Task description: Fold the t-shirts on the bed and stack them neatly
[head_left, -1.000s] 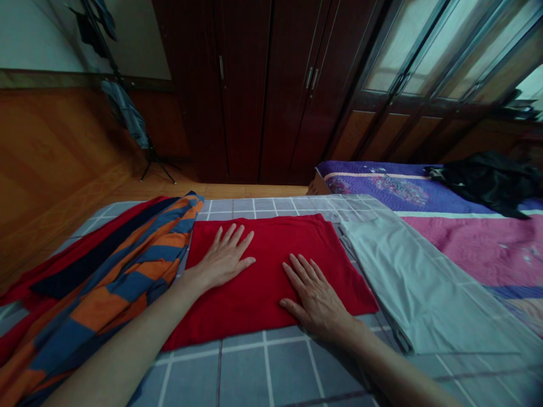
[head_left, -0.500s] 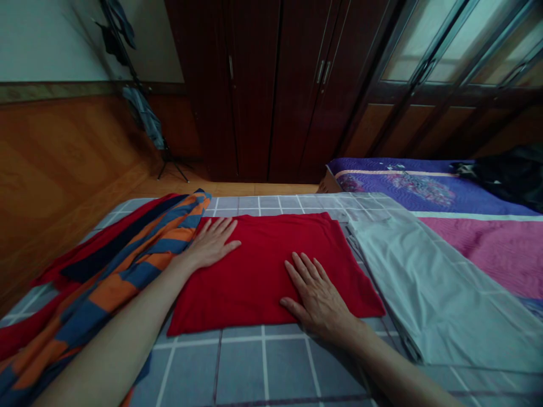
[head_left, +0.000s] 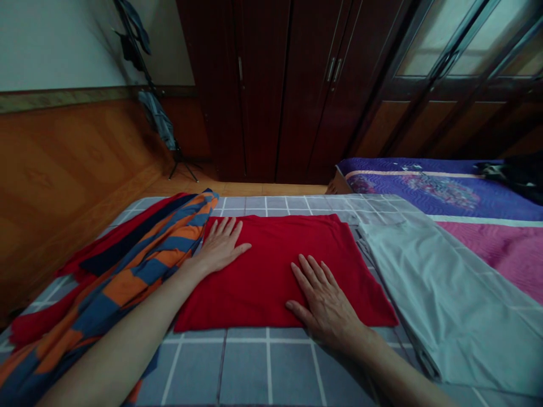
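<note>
A red garment [head_left: 263, 271], folded into a wide flat shape, lies on the grey checked cloth [head_left: 246, 362] in front of me. My left hand [head_left: 221, 244] rests flat on its left part, fingers stretched and thumb apart. On the lower right part lies my right hand [head_left: 322, 302], palm down with the fingers extended. Neither hand grips anything. Beside my left forearm is a heap of orange and blue checkered cloth [head_left: 127, 288], with red and dark blue cloth next to it. Right of the red garment is a folded pale grey-green cloth [head_left: 449, 299].
A second surface with a purple and pink cover [head_left: 441, 189] stands at the right, dark cloth [head_left: 517, 175] on it. Behind are a dark wooden wardrobe [head_left: 263, 102] and, at the left, a stand [head_left: 146, 73] with hanging clothes.
The view has shifted slightly, so the scene sits a little further right. Both hands stay flat on the red garment in nearly the same places.
</note>
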`<state>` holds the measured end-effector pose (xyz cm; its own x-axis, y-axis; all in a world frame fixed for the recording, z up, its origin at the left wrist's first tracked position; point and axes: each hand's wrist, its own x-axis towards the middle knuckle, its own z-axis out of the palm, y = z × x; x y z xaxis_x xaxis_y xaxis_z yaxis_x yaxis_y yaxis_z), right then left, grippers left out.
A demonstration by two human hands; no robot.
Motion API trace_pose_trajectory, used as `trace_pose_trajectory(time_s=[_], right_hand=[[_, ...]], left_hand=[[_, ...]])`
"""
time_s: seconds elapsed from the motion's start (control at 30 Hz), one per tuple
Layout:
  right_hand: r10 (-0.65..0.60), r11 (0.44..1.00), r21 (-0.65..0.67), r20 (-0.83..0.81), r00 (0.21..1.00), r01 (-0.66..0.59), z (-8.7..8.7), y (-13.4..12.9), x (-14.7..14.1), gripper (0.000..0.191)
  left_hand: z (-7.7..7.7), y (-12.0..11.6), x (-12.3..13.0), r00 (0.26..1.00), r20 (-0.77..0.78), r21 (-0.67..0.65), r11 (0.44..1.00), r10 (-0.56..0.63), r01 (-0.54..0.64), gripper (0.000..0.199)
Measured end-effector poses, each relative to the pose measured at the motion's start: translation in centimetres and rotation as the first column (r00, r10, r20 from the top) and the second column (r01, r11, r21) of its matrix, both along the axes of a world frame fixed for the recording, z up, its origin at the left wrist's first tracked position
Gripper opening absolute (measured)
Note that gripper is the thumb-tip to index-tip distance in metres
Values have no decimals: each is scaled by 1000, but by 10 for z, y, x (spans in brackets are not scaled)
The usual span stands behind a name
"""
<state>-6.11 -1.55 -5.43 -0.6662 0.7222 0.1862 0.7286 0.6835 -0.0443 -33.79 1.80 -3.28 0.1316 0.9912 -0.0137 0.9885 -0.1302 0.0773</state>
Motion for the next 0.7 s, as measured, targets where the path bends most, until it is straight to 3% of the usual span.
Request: trace_pose_trajectory(time_s=[0.07, 0.1, 0.17, 0.23, 0.37, 0.5, 0.7], right_hand=[[10, 1000, 25, 1, 1000, -10, -2, 1, 1, 67], [20, 999, 41, -2, 1000, -19, -4, 1, 1, 66], [41, 997, 73, -13, 999, -40, -6, 2, 1, 64], [49, 994, 96, -21, 999, -47, -7, 2, 1, 62], [38, 994, 99, -16, 999, -36, -6, 2, 1, 64], [18, 998, 66, -6, 1000, -17, -2, 1, 2, 64], [11, 1000, 12, -38, 999, -11, -1, 2, 2, 66]], left_hand=[[6, -15, 17, 990, 76, -32, 992, -119, 122, 77], [8, -25, 31, 956, 134, -37, 962, -263, 270, 77], [8, -44, 60, 832, 233, -41, 850, -503, 526, 83], [5, -56, 81, 775, 282, -33, 802, -565, 597, 87], [-1, -58, 77, 842, 248, -68, 858, -479, 509, 84], [-2, -65, 39, 930, 123, -84, 930, -346, 357, 78], [-16, -108, -14, 997, -62, 22, 999, -38, 40, 75]])
